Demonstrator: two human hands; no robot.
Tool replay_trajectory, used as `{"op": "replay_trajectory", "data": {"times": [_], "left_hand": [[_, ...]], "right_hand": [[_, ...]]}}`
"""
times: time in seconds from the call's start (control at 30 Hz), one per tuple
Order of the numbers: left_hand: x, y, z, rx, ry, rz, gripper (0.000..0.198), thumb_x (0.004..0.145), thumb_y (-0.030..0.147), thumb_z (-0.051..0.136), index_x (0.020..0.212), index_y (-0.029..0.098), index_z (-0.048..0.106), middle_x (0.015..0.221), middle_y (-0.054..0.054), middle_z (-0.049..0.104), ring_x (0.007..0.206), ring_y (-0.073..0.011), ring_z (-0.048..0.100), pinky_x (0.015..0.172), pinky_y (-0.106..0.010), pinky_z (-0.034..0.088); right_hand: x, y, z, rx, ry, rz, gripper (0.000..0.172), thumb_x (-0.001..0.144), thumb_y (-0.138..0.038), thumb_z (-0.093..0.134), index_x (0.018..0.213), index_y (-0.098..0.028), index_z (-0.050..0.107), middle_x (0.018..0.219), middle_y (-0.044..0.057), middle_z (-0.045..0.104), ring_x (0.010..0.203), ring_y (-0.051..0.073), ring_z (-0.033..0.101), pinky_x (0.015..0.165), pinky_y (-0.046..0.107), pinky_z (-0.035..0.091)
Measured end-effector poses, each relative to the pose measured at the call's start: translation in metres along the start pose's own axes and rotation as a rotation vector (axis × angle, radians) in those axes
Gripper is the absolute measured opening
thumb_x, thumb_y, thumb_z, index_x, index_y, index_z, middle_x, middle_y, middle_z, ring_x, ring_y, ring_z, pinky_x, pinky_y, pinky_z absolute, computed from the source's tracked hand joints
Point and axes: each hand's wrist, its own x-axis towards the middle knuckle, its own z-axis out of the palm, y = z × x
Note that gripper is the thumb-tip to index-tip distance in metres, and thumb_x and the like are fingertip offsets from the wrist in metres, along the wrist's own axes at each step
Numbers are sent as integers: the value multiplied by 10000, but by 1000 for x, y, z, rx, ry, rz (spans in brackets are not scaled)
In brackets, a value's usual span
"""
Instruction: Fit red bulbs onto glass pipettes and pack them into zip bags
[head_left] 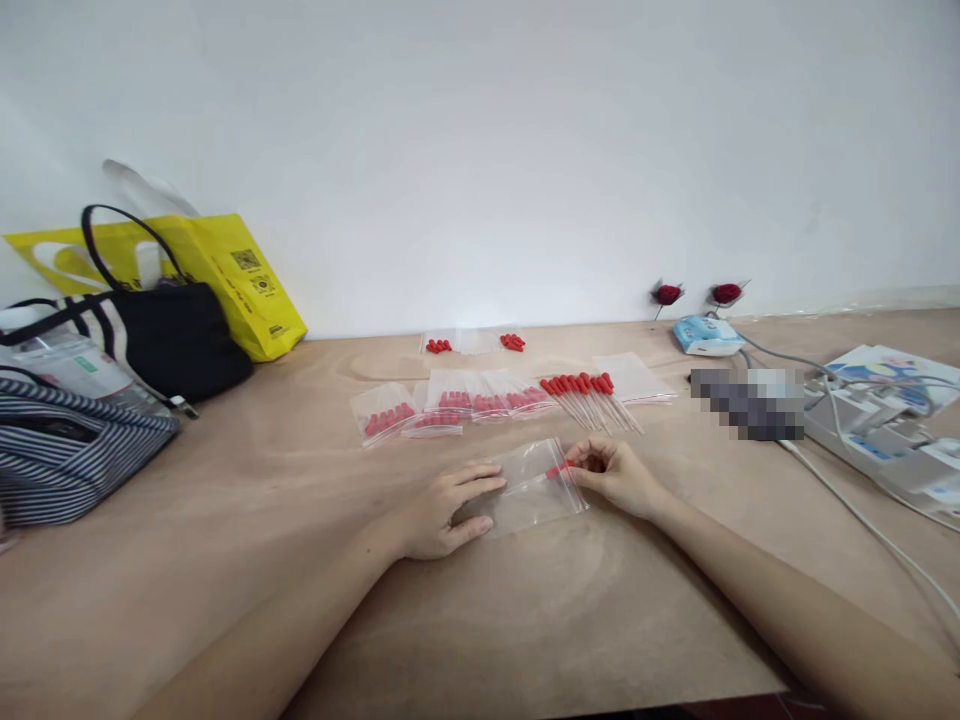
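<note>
A clear zip bag [525, 508] lies flat on the wooden table with its red-lined mouth toward the right. My left hand [448, 508] rests on the bag's left end, fingers stretched and apart. At the mouth, my right hand [616, 474] pinches a red-tipped stick [559, 469], whose thin pale shaft reaches into the bag; part of the red end is hidden by the fingers. Just beyond my right hand is a row of red-tipped sticks [577, 384]. Several filled zip bags [454, 400] with red tips showing lie past my left hand.
Flat clear bags [634, 378] lie behind the sticks. Small red pieces [513, 342] sit by the wall. A black handbag [180, 335], yellow bag [251, 290] and striped pouch [82, 450] stand left. At right are a power strip [862, 430], cables and a blue packet [706, 335].
</note>
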Motion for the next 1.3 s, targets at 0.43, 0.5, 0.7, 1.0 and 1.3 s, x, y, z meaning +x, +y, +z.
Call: {"op": "replay_trajectory", "data": {"times": [0.43,0.5,0.7,1.0,1.3], "left_hand": [[0,-1,-1,72,-41,9,404,862,281,407,1266,284,413,1367,-24,368,1280,-211,286,1054,-449,246],[-1,-1,-2,71,-25,9,392,870,278,393,1262,289,417,1368,-22,366,1285,-214,274,1051,-452,247],[-3,-3,0,54,21,27,344,866,259,394,1197,240,489,1305,-61,435,1243,-215,343,1022,-423,308],[-2,-2,-1,74,18,51,331,854,247,412,1169,217,507,1248,-67,482,1187,-205,403,1003,-403,330],[-2,-4,0,67,8,49,344,847,254,431,1185,237,493,1265,-62,468,1192,-205,401,1009,-409,316]], "right_hand": [[10,-7,-10,-311,-150,-190,212,750,-390,533,761,-212,648,795,34,617,740,171,557,685,313,440],[21,-5,-29,-409,41,-53,247,737,-416,524,747,-188,619,649,21,592,602,155,534,563,277,420],[61,7,-83,-872,552,248,294,693,-342,549,904,-141,586,805,89,634,749,202,580,629,277,408],[77,14,-84,-844,456,359,385,699,-267,545,1051,-110,531,877,142,636,868,262,587,693,323,430],[46,-11,-67,-333,313,97,639,794,-331,443,1327,-135,151,737,15,558,519,127,535,524,275,473]]}}
